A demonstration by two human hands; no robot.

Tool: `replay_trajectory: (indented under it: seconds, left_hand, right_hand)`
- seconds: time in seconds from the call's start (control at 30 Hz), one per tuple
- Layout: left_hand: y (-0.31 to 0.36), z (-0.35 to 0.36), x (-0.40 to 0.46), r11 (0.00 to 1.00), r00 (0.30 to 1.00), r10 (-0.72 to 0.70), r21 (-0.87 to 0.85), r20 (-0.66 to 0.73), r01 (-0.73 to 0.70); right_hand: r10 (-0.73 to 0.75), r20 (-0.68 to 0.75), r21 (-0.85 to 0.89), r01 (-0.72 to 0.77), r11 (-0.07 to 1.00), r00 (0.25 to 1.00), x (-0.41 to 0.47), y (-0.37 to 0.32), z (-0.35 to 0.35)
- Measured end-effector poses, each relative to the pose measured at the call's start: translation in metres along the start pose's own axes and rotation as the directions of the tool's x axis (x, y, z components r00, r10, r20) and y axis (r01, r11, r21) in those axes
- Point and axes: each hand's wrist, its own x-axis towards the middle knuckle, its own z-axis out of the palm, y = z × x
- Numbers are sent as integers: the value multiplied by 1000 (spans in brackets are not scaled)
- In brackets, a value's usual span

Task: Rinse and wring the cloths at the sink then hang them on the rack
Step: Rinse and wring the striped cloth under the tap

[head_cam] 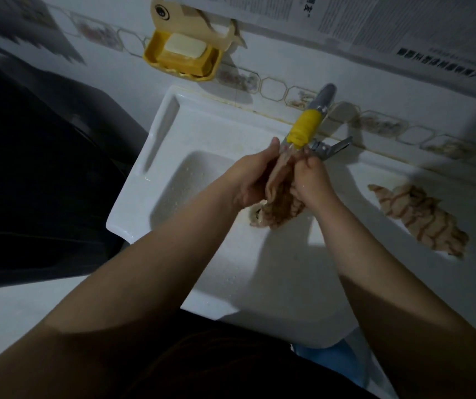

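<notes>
Two cloths are showing, and the one in work, a tan cloth point(281, 194), is hanging bunched between both hands right under the yellow-wrapped tap spout point(305, 129), over the basin of the white sink point(173, 133). The left hand point(252, 175) is curling round its upper part from one side, thumb pointing up toward the spout, while the right hand point(310, 175) is clamping on it from the other side, fingers folded into the fabric. Its lower end is drooping free below the hands, close to the drain.

Soaked as it looks, the cloth is likely handling as soft, limp and heavier than it would dry (and probably slick where water is running through it), so I judge a wring will want a full fist on each end, well apart along its length, rather than a pinch at one edge.

A striped cloth point(421, 216) is lying crumpled on the sink's flat ledge to the right, apart from the hands and waiting its turn. The tap lever point(331, 148) is sticking out just beside the right hand. Up on the tiled wall a yellow soap dish point(156, 59) is holding a pale bar of soap point(185, 46). No rack is appearing in view.
</notes>
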Motion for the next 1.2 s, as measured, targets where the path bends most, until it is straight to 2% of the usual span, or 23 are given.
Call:
replay_trajectory:
  seconds: [0.03, 0.1, 0.2, 0.27, 0.33, 0.4, 0.53, 0.63, 0.77, 0.83, 1.07, 1.2]
  left_hand:
    - [6, -6, -2, 999, 999, 1, 41, 43, -2]
    - [17, -15, -6, 992, 997, -9, 124, 77, 0]
    - [21, -23, -7, 961, 998, 11, 274, 64, -28]
    - [21, -27, -6, 924, 996, 84, 374, 10, -82]
    - [22, -29, -5, 817, 978, 201, 560, -55, -136]
    - [20, -27, -4, 709, 952, 299, 683, -64, -176]
    - [13, -21, 3, 612, 922, 381, 767, -72, -193]
    - [9, -21, 8, 653, 921, 383, 727, -74, -213]
    - [8, -26, 9, 839, 961, 276, 493, -20, -231]
    - [9, -31, 9, 892, 971, 237, 399, -12, -213]
    - [8, -36, 13, 952, 986, 169, 257, 2, -164]
    - [5, -25, 18, 925, 984, 177, 345, -24, -158]
  right_hand:
    - [43, 77, 56, -47, 997, 996, 1, 4, -2]
    - [82, 211, 17, -87, 996, 974, 3, 15, -5]
    - [71, 275, 23, -81, 996, 959, -2, 20, -12]
    - [-24, 241, 180, -21, 984, 970, -3, 22, -14]
    - [-66, 201, 274, 8, 962, 977, -5, 17, -15]
    - [-68, 157, 313, 16, 950, 985, -3, 12, -14]
    - [-19, 90, 354, -14, 935, 996, 2, 1, -15]
    - [-13, 67, 439, -17, 898, 998, 5, -7, -16]
    - [-2, 41, 501, -19, 865, 999, 13, -10, -18]
    - [17, 38, 531, -35, 847, 999, 14, -12, -19]
    - [-3, 54, 562, -27, 826, 999, 13, -8, -21]
    - [-18, 48, 524, -10, 852, 999, 12, -11, -22]
